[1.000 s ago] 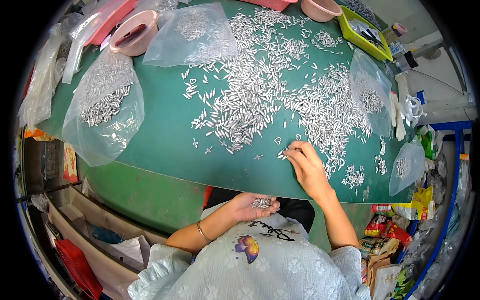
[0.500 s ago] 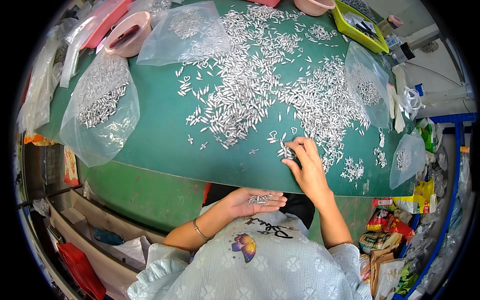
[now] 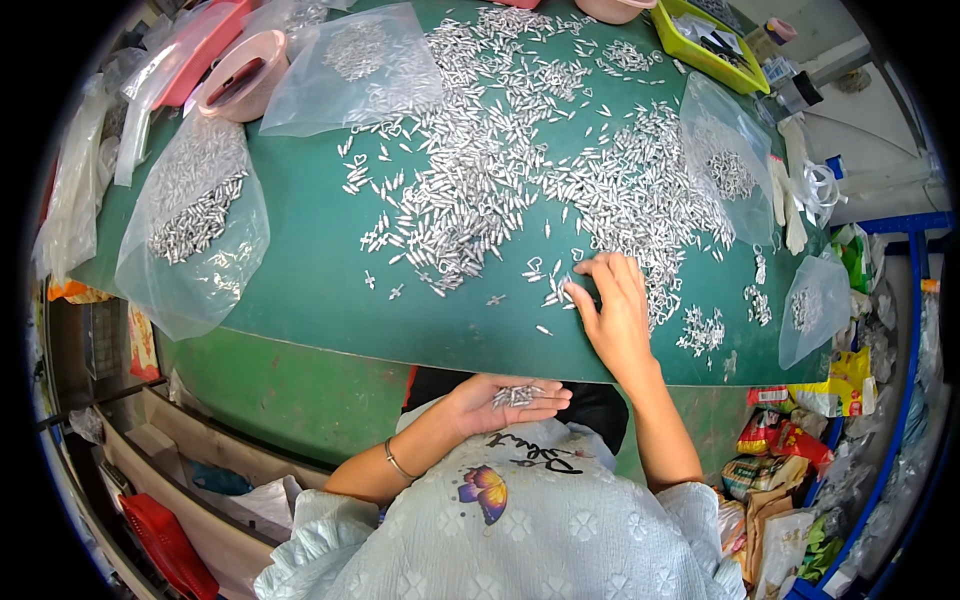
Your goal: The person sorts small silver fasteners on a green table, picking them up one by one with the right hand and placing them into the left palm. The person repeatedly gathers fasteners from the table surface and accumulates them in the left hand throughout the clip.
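My left hand [image 3: 508, 403] is held palm up in front of the table's near edge, fingers stretched out. On its palm lies a small heap of silver metal pendants [image 3: 516, 396], slim and pointed. My right hand [image 3: 618, 305] is over the near part of the green table, thumb and fingertips curved and apart. Beside its thumb lie a few loose pointed pendants [image 3: 556, 291] and an open heart-shaped piece [image 3: 535, 266]. Nothing shows between its fingertips, though the space under the palm is hidden. A single pendant [image 3: 543, 330] lies nearer the edge.
Large piles of the pendants [image 3: 470, 190] spread over the green table [image 3: 310, 280]. Clear plastic bags of small parts [image 3: 195, 230] lie left and right. A pink bowl [image 3: 245, 85] and a yellow-green tray [image 3: 710, 50] stand at the back. Blue shelving [image 3: 905, 330] is at right.
My right hand has shifted slightly and its fingers have moved off the small cluster, which shows more. One pendant now lies apart nearer the edge. The left hand stays in place.
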Motion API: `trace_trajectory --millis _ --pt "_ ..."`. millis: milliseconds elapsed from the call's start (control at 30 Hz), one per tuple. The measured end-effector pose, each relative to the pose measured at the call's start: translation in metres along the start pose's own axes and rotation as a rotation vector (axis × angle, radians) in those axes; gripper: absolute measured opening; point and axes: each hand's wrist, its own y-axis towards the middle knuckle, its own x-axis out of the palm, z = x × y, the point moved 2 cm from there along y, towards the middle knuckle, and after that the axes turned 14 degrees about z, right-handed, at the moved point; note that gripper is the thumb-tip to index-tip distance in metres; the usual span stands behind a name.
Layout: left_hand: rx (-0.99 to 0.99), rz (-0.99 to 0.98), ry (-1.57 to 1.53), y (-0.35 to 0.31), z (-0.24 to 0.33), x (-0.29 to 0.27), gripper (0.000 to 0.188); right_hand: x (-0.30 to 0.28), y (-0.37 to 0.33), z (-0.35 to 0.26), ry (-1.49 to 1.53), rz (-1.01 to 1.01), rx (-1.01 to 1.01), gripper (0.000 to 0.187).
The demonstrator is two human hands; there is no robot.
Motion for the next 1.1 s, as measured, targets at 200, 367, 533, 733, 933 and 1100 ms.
trace_trajectory --millis 200,367,533,733,933,1100 --pt "0.014 0.043 -0.022 0.002 -0.002 -0.002 0.041 -0.002 0.004 0.008 -0.032 0.029 0.037 0.015" --pt "0.024 0.045 -0.015 0.003 -0.002 -0.002 0.042 0.010 0.009 -0.002 0.101 -0.025 0.008 0.018" --pt "0.018 0.052 -0.004 0.002 -0.001 0.001 0.043 0.004 0.012 0.013 0.147 -0.002 0.091 0.016" --pt "-0.030 -0.022 -0.049 -0.003 0.000 0.005 0.043 -0.022 -0.002 -0.023 0.329 -0.169 -0.051 0.014" --pt "-0.060 -0.102 -0.255 0.003 -0.008 0.000 0.041 -0.026 -0.038 -0.040 0.477 -0.444 -0.133 0.022" --pt "0.005 0.309 0.009 -0.010 -0.001 0.015 0.043 -0.006 -0.007 -0.035 0.059 -0.185 0.020 0.046"
